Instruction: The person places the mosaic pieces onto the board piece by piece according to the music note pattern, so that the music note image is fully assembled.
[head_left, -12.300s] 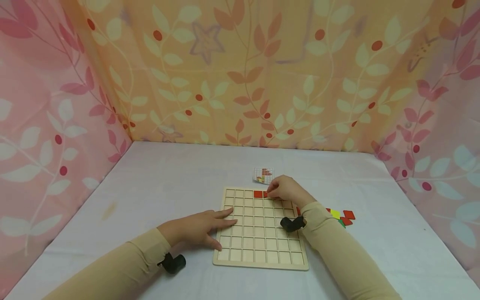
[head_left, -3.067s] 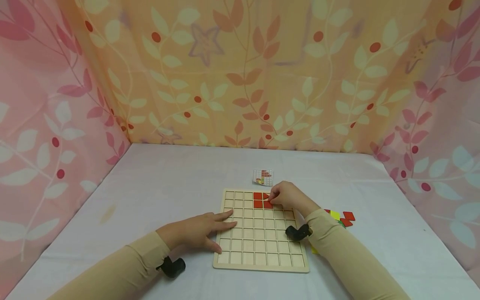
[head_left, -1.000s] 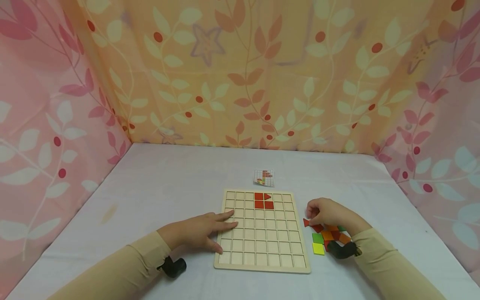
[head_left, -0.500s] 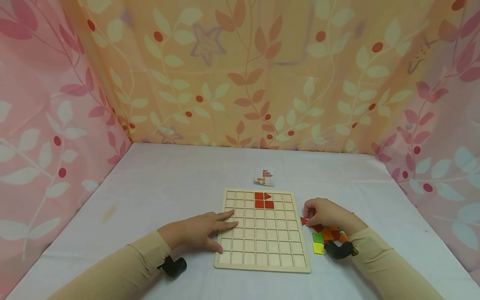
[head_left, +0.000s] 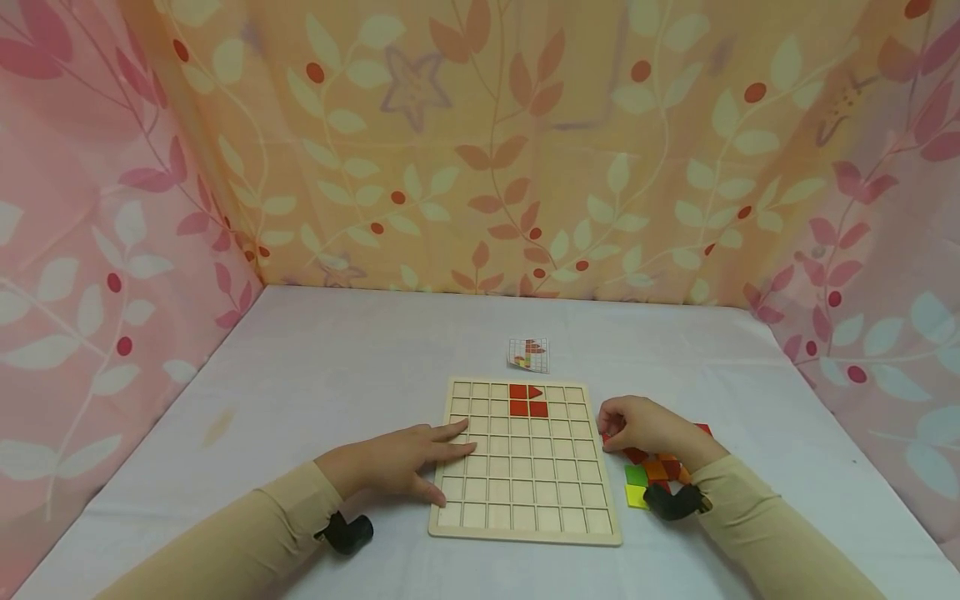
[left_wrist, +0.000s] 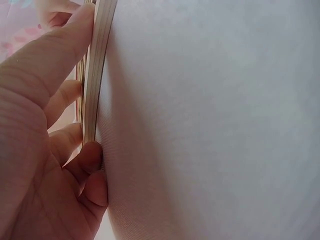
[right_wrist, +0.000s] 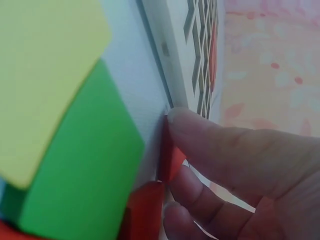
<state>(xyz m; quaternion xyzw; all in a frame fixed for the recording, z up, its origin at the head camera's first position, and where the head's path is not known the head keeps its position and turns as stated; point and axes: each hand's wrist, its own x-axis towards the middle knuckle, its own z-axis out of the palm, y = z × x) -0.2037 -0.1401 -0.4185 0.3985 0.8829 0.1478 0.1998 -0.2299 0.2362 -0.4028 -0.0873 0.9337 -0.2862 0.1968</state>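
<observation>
A wooden grid board lies flat; near its top sit three red squares and a red triangle. My left hand rests spread on the board's left edge; in the left wrist view the thumb and fingers of the left hand touch the board's side. Beside the board's right edge, my right hand pinches a small red piece, mostly hidden in the head view. The right wrist view shows this red piece between the thumb and fingers of the right hand, close to the board.
Right of the board lies a loose pile with a green tile, a yellow tile, and several red and orange tiles, partly under the right wrist. A small printed card lies behind the board. Patterned cloth hangs around the table.
Since the earliest frame, two red squares and a triangle have been added on the board. The right hand went from board to pile, took a red piece and shifted slightly left. The left hand stayed.
</observation>
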